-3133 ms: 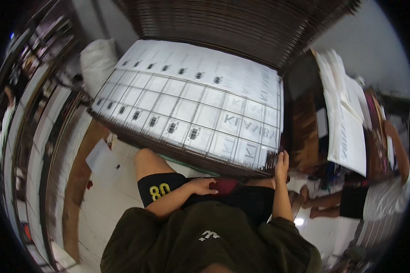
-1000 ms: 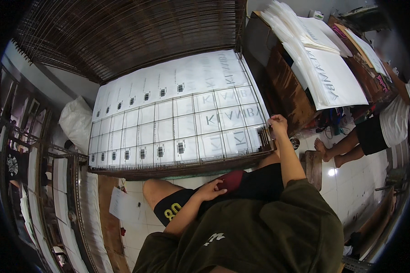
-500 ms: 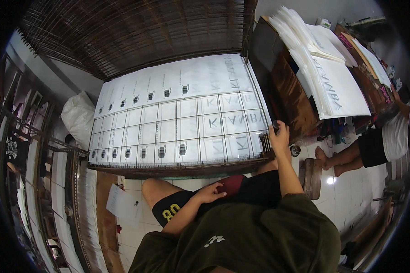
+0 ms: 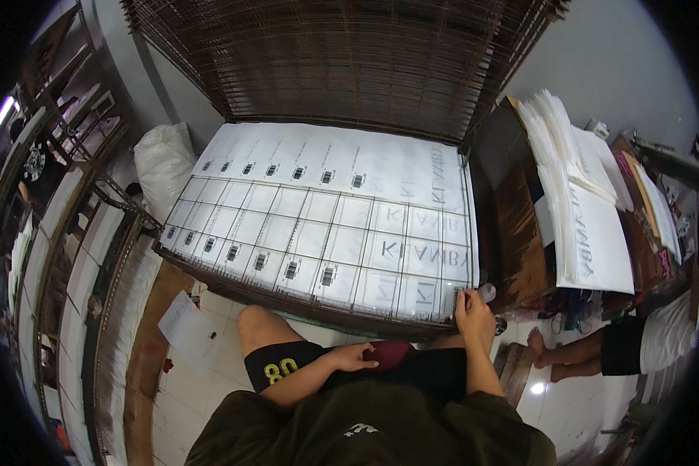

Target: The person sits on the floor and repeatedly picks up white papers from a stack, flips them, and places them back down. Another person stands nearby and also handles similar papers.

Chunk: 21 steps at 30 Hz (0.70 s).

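In front of me stands a drying rack of rusty wire shelves. Its lowered wire shelf (image 4: 279, 231) crosses over printed white sheets (image 4: 311, 147), which carry dark lettering and small black-and-white blocks. My right hand (image 4: 475, 317) is at the shelf's near right corner, its fingers closed, apparently on the wire there. A pale rounded thing (image 4: 487, 293) shows just beside those fingers; I cannot make out what it is. Across my lap lies my left hand (image 4: 355, 357), fingers loosely stretched over my dark shorts (image 4: 427, 373), holding nothing.
Raised wire shelves (image 4: 342, 62) tower at the back. To the right, a stack of white printed sheets (image 4: 594, 233) rests on a worn wooden cabinet (image 4: 512, 225). A person's bare legs (image 4: 571, 361) are beyond it. Shelving (image 4: 70, 217) and a white sack (image 4: 165, 167) stand left.
My right hand has moved nearer along the shelf's right side to its front corner. The whole view has shifted with my head. My left hand stays on my lap.
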Motion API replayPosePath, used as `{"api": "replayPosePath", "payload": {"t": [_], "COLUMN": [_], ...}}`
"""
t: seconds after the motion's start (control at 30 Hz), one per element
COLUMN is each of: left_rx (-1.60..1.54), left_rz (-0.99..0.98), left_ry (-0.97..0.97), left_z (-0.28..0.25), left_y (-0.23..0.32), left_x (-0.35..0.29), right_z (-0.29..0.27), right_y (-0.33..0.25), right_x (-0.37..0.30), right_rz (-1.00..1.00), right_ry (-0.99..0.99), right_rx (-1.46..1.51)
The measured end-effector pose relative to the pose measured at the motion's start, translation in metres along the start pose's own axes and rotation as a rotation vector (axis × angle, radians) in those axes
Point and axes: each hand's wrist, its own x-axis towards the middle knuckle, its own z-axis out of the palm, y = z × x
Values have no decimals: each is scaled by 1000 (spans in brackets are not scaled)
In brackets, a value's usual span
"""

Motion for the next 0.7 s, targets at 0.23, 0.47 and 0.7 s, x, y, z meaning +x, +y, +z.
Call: {"api": "replayPosePath", "payload": {"t": [0.23,0.47,0.7], "left_rx": [-40,-15,-11], "left_rz": [5,58,19], "left_ry": [-15,14,-3], "left_z": [-3,1,-4], "left_y": [5,-9,2], "left_x": [-5,5,2], "right_z": [1,2,42], "right_y": [2,0,41], "right_x": [-2,3,11], "right_rz": [-15,-89,-135], "right_ry": [47,176,221], "right_rx": [-20,-20,152]}}
